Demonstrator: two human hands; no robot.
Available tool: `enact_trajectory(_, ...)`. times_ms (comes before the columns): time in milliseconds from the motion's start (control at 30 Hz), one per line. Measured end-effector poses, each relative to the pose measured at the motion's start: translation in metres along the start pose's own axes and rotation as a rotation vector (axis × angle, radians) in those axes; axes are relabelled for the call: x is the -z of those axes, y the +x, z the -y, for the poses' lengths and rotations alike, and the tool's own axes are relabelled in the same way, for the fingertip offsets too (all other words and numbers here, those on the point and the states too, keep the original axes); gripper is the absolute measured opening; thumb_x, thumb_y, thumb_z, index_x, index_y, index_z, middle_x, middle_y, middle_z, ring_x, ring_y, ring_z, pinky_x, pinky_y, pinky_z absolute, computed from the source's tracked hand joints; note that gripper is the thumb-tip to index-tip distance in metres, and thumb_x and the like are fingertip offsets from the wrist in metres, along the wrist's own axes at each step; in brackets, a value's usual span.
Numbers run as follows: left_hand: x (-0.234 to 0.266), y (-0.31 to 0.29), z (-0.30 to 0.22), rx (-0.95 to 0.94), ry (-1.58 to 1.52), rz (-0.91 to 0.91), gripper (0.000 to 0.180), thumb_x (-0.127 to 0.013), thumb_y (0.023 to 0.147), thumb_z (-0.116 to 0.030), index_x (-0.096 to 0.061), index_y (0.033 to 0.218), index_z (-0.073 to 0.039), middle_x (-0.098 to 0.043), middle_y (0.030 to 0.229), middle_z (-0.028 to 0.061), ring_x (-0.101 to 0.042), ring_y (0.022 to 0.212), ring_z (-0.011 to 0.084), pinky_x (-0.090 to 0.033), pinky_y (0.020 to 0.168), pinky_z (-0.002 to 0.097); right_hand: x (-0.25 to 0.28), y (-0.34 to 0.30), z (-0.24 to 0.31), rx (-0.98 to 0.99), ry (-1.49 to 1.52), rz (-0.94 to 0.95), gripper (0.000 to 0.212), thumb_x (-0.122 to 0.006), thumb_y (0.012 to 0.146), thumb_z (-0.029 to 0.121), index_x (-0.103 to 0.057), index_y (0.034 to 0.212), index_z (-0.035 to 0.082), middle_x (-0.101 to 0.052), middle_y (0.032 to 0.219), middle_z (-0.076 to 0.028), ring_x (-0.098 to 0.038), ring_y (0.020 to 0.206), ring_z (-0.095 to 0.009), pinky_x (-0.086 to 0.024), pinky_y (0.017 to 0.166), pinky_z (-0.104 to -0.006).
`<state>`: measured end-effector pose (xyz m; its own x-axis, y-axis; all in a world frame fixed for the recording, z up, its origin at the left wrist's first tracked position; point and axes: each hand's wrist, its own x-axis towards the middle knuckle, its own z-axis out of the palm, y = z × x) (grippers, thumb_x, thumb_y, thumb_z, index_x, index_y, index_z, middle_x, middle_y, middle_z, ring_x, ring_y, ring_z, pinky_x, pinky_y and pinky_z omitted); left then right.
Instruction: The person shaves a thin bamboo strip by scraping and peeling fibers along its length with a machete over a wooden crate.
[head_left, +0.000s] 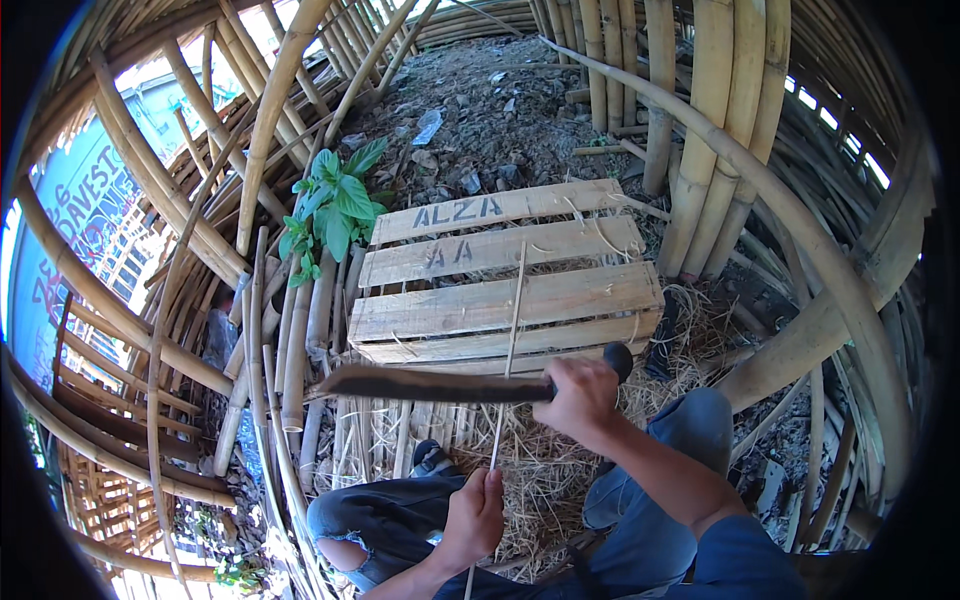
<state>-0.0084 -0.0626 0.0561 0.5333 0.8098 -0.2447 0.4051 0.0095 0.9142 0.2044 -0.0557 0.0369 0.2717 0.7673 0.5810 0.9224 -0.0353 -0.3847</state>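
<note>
1. Both my hands are gripping something: my left hand (478,520), at six o'clock in my view, is pinching a thin bamboo strip (516,310) in its fingers.
2. The bamboo strip is running from that grip toward twelve o'clock, in front of the crate, with its tail trailing toward six.
3. My right hand (580,398), at about one o'clock from the left, is wrapping its fingers around the handle of a machete (430,385).
4. The machete's dark blade is pointing to nine o'clock, crossing the strip; I cannot tell whether they are touching.
5. A slatted wooden crate (430,312) is standing at twelve o'clock from my left hand.
6. From the crate, a leafy plant (345,200) is growing at ten o'clock, thick bamboo poles (735,130) are rising at two, and straw-like shavings (545,455) are lying toward five.
</note>
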Motion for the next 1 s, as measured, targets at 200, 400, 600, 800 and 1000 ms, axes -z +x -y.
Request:
enact_trajectory(200,0.003,0.002,0.006,-0.005,0.05,0.004,0.032,-0.04,0.098,-0.021,-0.045,0.076,0.002,-0.045,0.052,0.0106,-0.039,0.047,0.0142,-0.034,0.045,0.0335,-0.001,0.002,-0.004,-0.025,-0.061,0.004,0.027,-0.073,0.049,0.019,-0.056,0.068,0.011,-0.059,0.061,-0.005,-0.06,0.059,-0.025,-0.045,0.058,-0.0374)
enact_trajectory(400,0.001,-0.009,0.002,-0.014,0.059,0.017,0.031,-0.04,0.098,-0.02,-0.045,0.075,0.0,-0.044,0.054,0.0059,-0.038,0.049,0.0107,-0.033,0.046,0.0306,0.004,0.001,-0.003,0.044,-0.011,0.027,0.027,-0.073,0.046,0.018,-0.054,0.064,0.012,-0.058,0.059,-0.005,-0.059,0.055,-0.025,-0.044,0.057,-0.0374)
enact_trajectory(600,0.0,-0.005,0.006,-0.008,0.032,0.033,0.031,-0.04,0.099,-0.02,-0.046,0.075,-0.001,-0.044,0.058,0.0008,-0.037,0.055,0.006,-0.034,0.049,0.0264,-0.006,0.008,-0.023,-0.065,-0.177,-0.051,0.029,-0.076,0.051,0.026,-0.057,0.066,0.011,-0.059,0.058,-0.004,-0.059,0.053,-0.021,-0.045,0.057,-0.0375)
enact_trajectory(800,0.0,-0.011,0.005,-0.027,0.047,-0.001,0.031,-0.04,0.098,-0.02,-0.046,0.076,0.0,-0.046,0.056,0.0057,-0.04,0.05,0.0116,-0.035,0.047,0.0301,-0.003,-0.001,-0.007,0.03,-0.055,0.006,0.024,-0.073,0.048,0.019,-0.056,0.065,0.012,-0.059,0.062,-0.005,-0.06,0.058,-0.024,-0.045,0.056,-0.0384)
enact_trajectory(1000,0.0,-0.01,0.008,-0.021,0.042,0.016,0.031,-0.041,0.098,-0.02,-0.046,0.076,0.001,-0.046,0.052,0.0105,-0.043,0.045,0.0169,-0.035,0.045,0.0337,-0.012,0.024,-0.045,-0.296,-0.224,-0.073,0.023,-0.071,0.049,0.017,-0.055,0.064,0.012,-0.058,0.057,-0.006,-0.059,0.054,-0.026,-0.045,0.052,-0.038)
